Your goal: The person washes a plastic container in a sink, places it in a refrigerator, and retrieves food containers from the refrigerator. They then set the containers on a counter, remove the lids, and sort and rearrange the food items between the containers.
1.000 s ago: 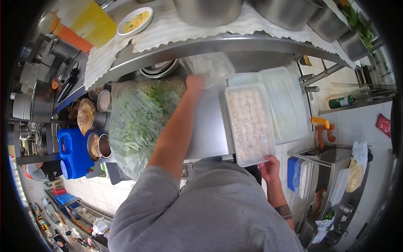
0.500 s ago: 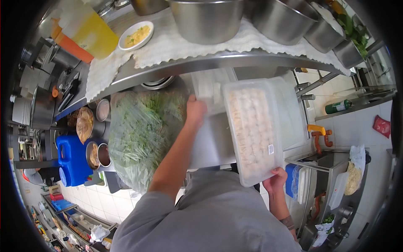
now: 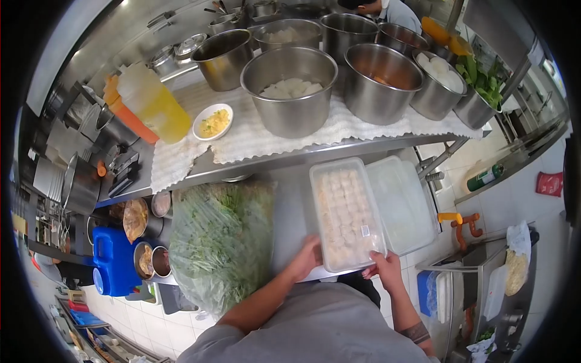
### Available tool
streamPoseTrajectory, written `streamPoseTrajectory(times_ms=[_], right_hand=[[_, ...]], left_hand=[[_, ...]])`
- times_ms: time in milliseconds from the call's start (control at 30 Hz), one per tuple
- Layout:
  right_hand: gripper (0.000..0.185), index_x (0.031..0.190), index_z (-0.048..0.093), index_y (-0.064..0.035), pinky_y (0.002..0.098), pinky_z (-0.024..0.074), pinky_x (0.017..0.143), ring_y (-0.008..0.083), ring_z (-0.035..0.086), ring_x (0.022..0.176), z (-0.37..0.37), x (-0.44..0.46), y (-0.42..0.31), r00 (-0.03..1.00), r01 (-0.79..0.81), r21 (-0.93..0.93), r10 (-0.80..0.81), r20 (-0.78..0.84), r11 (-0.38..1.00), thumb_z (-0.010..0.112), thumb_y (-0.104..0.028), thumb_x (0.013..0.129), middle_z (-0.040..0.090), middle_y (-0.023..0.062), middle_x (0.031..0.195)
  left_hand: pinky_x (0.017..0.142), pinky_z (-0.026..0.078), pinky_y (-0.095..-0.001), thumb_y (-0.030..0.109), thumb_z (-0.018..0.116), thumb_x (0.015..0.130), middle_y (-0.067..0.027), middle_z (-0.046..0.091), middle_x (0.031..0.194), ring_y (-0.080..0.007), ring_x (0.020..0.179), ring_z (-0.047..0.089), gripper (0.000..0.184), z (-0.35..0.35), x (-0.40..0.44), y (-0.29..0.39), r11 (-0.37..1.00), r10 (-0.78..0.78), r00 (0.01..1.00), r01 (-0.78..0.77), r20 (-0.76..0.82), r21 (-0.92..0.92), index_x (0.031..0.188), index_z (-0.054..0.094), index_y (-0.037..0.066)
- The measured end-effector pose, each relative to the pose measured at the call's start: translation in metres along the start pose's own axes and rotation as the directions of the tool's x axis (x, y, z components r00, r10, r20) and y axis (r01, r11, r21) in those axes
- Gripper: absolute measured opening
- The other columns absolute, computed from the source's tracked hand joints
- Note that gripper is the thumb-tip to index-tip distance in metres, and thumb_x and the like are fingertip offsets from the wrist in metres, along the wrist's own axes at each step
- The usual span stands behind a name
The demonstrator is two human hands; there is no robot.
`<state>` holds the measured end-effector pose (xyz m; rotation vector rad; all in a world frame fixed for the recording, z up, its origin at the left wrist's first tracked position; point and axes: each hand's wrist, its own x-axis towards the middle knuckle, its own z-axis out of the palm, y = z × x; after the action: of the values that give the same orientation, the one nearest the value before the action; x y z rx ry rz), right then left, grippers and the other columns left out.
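Note:
A lidded clear plastic container (image 3: pixel 346 212) of pale, round food pieces in rows, with a small white label, is held tilted over the steel counter's front edge. My right hand (image 3: pixel 386 269) grips its lower right corner, thumb on top. At the lower left side, my left hand (image 3: pixel 307 259) rests against the container's edge with fingers curled; its fingertips are partly hidden. Beside it on the right lies another translucent lidded container (image 3: pixel 403 206). Left of my hands sits a large clear bag of leafy greens (image 3: pixel 221 242).
Above the counter (image 3: pixel 290 215), a cloth-covered shelf (image 3: pixel 260 148) bears several steel pots (image 3: pixel 290 115) and a small white bowl (image 3: pixel 213 122). A blue jerrycan (image 3: pixel 115 260) stands at left. Another person (image 3: pixel 399 15) is at the back.
My left hand has come back from beneath the shelf to the container's left side. The container has shifted slightly left, its far end now lower in view. The view has tilted upward.

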<state>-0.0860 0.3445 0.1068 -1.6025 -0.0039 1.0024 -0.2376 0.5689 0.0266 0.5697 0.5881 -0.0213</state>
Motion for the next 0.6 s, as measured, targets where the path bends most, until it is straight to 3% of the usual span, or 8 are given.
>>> streamPoseTrajectory(times_ms=[67, 133, 200, 267, 333, 467, 567, 600], right_hand=[[0.041, 0.112, 0.061, 0.0085, 0.035, 0.0583, 0.056, 0.0261, 0.068, 0.061, -0.002, 0.001, 0.006, 0.997, -0.056, -0.069, 0.052, -0.052, 0.996, 0.073, -0.025, 0.092, 0.07, 0.0143, 0.082], [0.035, 0.109, 0.063, 0.0046, 0.0355, 0.0513, 0.055, 0.0223, 0.061, 0.061, -0.014, 0.003, 0.021, 0.951, 0.142, -0.696, -0.293, -0.102, 0.704, 0.075, -0.023, 0.091, 0.069, 0.0123, 0.085], [0.032, 0.111, 0.063, 0.0009, 0.0301, 0.054, 0.055, 0.0113, 0.055, 0.068, -0.01, 0.005, 0.022, 0.821, 0.37, -0.635, -0.558, -0.118, 0.678, 0.075, -0.021, 0.092, 0.065, 0.0045, 0.082], [0.031, 0.115, 0.063, -0.0009, 0.0311, 0.0568, 0.063, 0.0113, 0.061, 0.079, -0.006, 0.001, 0.019, 0.869, 0.316, -0.517, -0.461, -0.178, 0.796, 0.073, -0.019, 0.093, 0.067, 0.0053, 0.097], [0.029, 0.119, 0.062, -0.0026, 0.0305, 0.0581, 0.072, 0.0122, 0.066, 0.085, -0.005, -0.001, 0.016, 0.982, 0.16, 0.016, -0.158, -0.102, 0.987, 0.07, -0.014, 0.094, 0.068, 0.0053, 0.106], [0.025, 0.117, 0.063, -0.003, 0.0273, 0.0534, 0.073, 0.0119, 0.066, 0.086, -0.009, -0.004, 0.04, 0.967, 0.196, 0.078, -0.18, -0.179, 0.977, 0.07, -0.011, 0.094, 0.069, 0.0067, 0.1], [0.029, 0.121, 0.061, -0.0018, 0.0263, 0.0534, 0.075, 0.0113, 0.066, 0.088, 0.013, -0.008, 0.051, 0.921, 0.229, 0.298, -0.107, -0.375, 0.927, 0.069, -0.016, 0.096, 0.069, 0.0056, 0.104], [0.039, 0.131, 0.056, -0.0036, 0.0296, 0.0526, 0.087, 0.0133, 0.064, 0.104, 0.021, -0.014, 0.05, 0.933, 0.184, 0.391, -0.036, -0.357, 0.902, 0.068, -0.019, 0.098, 0.066, 0.0064, 0.119]], left_hand=[[0.118, 0.036, -0.0493, 0.059, 0.042, 0.106, -0.0126, 0.039, 0.161, -0.027, 0.147, 0.041, 0.073, -0.005, 0.015, -0.003, 0.994, 0.039, 0.999, -0.04, 0.012, 0.099, 0.161, 0.027, 0.013], [0.123, 0.03, -0.0459, 0.06, 0.04, 0.106, -0.0124, 0.036, 0.164, -0.0281, 0.148, 0.04, 0.077, -0.001, 0.025, 0.0, 0.987, 0.096, 0.995, -0.092, -0.02, 0.128, 0.162, 0.027, 0.008], [0.123, 0.031, -0.0444, 0.06, 0.041, 0.106, -0.0129, 0.039, 0.163, -0.0287, 0.147, 0.042, 0.077, 0.001, 0.045, 0.017, 0.985, 0.144, 0.989, -0.141, -0.02, 0.101, 0.16, 0.031, 0.007], [0.122, 0.034, -0.0443, 0.06, 0.043, 0.106, -0.0145, 0.044, 0.159, -0.0294, 0.145, 0.044, 0.076, 0.005, 0.069, 0.044, 0.987, 0.162, 0.986, -0.162, -0.039, 0.021, 0.158, 0.035, 0.006], [0.119, 0.038, -0.0434, 0.058, 0.046, 0.105, -0.0159, 0.05, 0.154, -0.0298, 0.141, 0.049, 0.074, 0.011, 0.097, 0.081, 0.977, 0.211, 0.976, -0.212, -0.047, -0.016, 0.154, 0.041, 0.004], [0.115, 0.042, -0.0419, 0.053, 0.051, 0.104, -0.0162, 0.059, 0.143, -0.0294, 0.131, 0.058, 0.066, 0.008, 0.144, 0.137, 0.98, 0.195, 0.977, -0.19, 0.083, -0.064, 0.145, 0.05, 0.001], [0.111, 0.045, -0.0402, 0.047, 0.054, 0.104, -0.0143, 0.063, 0.134, -0.0275, 0.126, 0.061, 0.056, 0.01, 0.152, 0.137, 0.929, 0.277, 0.961, -0.267, -0.006, 0.256, 0.138, 0.055, 0.002], [0.111, 0.045, -0.0402, 0.047, 0.054, 0.104, -0.0143, 0.063, 0.134, -0.0275, 0.126, 0.061, 0.056, 0.002, 0.152, 0.129, 0.928, 0.263, 0.965, -0.257, 0.015, 0.269, 0.138, 0.055, 0.002]])
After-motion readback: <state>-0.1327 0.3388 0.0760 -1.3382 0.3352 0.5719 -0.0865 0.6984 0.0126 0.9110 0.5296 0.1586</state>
